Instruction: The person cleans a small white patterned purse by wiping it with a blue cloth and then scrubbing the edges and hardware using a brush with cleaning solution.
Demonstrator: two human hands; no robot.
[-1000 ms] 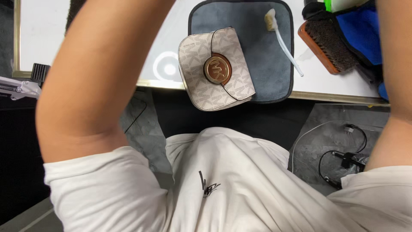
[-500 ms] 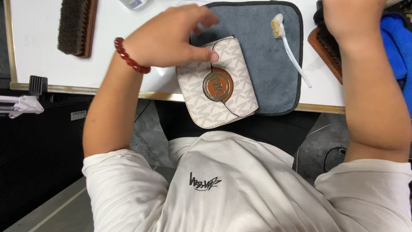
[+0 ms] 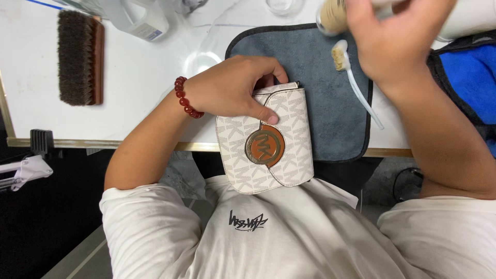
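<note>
A cream patterned purse (image 3: 289,170) with a round brown badge (image 3: 264,146) lies on the near edge of a grey mat (image 3: 315,72) and overhangs the table towards my lap. My left hand (image 3: 232,88), a red bead bracelet on its wrist, grips the purse's upper left corner with the thumb pressed on the flap. My right hand (image 3: 398,46) is blurred at the top right, above the mat, its fingers next to a round tan bristly object (image 3: 330,15). Whether it holds anything is unclear. A small white-handled brush (image 3: 356,85) lies on the mat just below it.
A large dark-bristled wooden brush (image 3: 77,57) lies on the white table (image 3: 134,93) at the far left, with a white bottle (image 3: 139,18) behind it. A blue cloth in a dark case (image 3: 467,82) sits at the right. A cable lies on the floor (image 3: 405,181).
My left arm came down from in front of the camera and took hold of the purse's top corner. The purse slid towards me. My right hand stays up at the mat's far right.
</note>
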